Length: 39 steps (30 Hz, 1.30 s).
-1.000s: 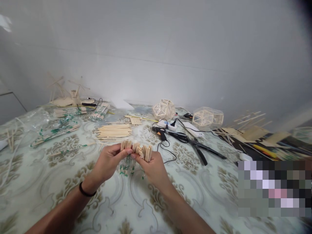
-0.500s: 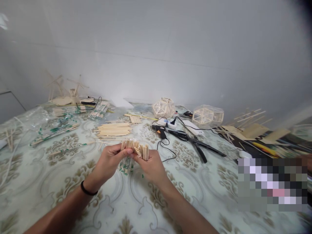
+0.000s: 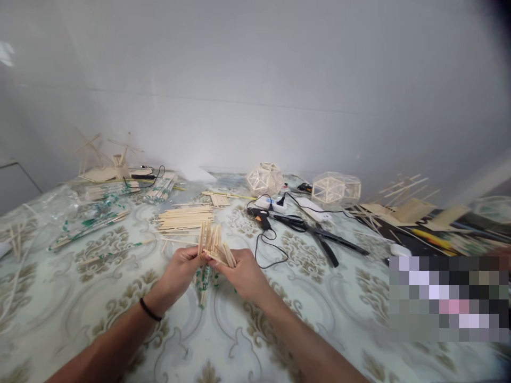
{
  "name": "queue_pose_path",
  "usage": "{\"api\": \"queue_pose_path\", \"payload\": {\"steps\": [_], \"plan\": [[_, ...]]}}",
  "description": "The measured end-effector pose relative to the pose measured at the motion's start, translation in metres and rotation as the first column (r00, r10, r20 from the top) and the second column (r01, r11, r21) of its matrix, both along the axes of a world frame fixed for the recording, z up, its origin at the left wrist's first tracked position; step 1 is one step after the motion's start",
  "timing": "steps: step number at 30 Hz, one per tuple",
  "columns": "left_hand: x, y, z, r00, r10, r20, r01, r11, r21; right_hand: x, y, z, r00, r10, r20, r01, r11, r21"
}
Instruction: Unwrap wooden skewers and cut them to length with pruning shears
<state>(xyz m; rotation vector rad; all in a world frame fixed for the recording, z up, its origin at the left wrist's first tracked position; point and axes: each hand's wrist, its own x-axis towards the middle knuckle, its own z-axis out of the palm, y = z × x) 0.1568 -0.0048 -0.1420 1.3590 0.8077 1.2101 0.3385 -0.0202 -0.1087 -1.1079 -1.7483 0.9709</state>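
Observation:
Both hands meet at the middle of the table around a bunch of pale wooden chopsticks (image 3: 209, 237). My left hand (image 3: 184, 270) is closed, thumb and fingers pinching the bunch from the left. On the other side, my right hand (image 3: 244, 272) grips more of the sticks, which fan out to the right. Clear wrappers with green print (image 3: 203, 284) hang below the fingers around the lower ends. Just beyond lies a pile of bare chopsticks (image 3: 186, 219) on the patterned tablecloth (image 3: 207, 346).
Wrapped chopsticks (image 3: 91, 223) and clear plastic lie at left. Right of my hands are a black glue gun (image 3: 261, 217) with its cord, a power strip (image 3: 271, 204) and long black tools (image 3: 323, 239). Stick-built polyhedra (image 3: 264, 179) stand at the back. A blurred patch covers the lower right.
The chopsticks now rise higher above my fingers, and the green-printed wrappers hang lower. The sticks in my right hand lean over further. The view has shifted slightly.

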Motion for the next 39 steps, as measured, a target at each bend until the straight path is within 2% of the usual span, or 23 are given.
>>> {"api": "queue_pose_path", "payload": {"steps": [4, 11, 15, 19, 22, 28, 32, 35, 39], "plan": [[0.004, -0.003, 0.008, 1.0, -0.027, -0.006, 0.027, 1.0, 0.008, 0.003, -0.003, 0.003, 1.0, 0.007, 0.005, -0.007, 1.0, 0.002], [0.009, -0.018, 0.03, 0.998, -0.057, -0.007, 0.057, 0.996, 0.07, 0.002, -0.014, 0.017, 0.998, -0.021, -0.063, 0.029, 0.991, 0.128], [0.009, -0.019, 0.036, 0.997, -0.041, -0.063, 0.048, 0.992, 0.117, -0.002, -0.011, 0.014, 0.999, -0.037, -0.025, 0.041, 0.982, 0.183], [0.009, -0.017, 0.042, 0.99, -0.057, -0.125, 0.074, 0.987, 0.139, -0.002, -0.006, 0.007, 0.998, -0.057, 0.0, 0.056, 0.991, 0.122], [0.007, -0.014, 0.039, 0.982, -0.118, -0.148, 0.138, 0.981, 0.134, 0.001, -0.003, 0.005, 0.998, -0.047, 0.033, 0.046, 0.998, 0.044], [0.003, -0.01, 0.027, 0.966, -0.19, -0.176, 0.216, 0.966, 0.144, 0.009, 0.001, 0.007, 0.997, 0.06, 0.044, -0.057, 0.997, -0.057], [0.006, -0.012, 0.029, 0.962, -0.223, -0.158, 0.243, 0.963, 0.12, 0.01, 0.002, 0.01, 0.996, 0.061, 0.07, -0.063, 0.998, 0.02], [0.009, -0.014, 0.028, 0.967, -0.226, -0.118, 0.237, 0.968, 0.087, 0.008, 0.001, 0.013, 0.997, 0.073, 0.031, -0.076, 0.993, 0.087], [0.01, -0.014, 0.021, 0.99, -0.121, -0.067, 0.125, 0.99, 0.071, 0.007, 0.001, 0.011, 0.999, 0.031, -0.032, -0.028, 0.995, 0.091]]}}
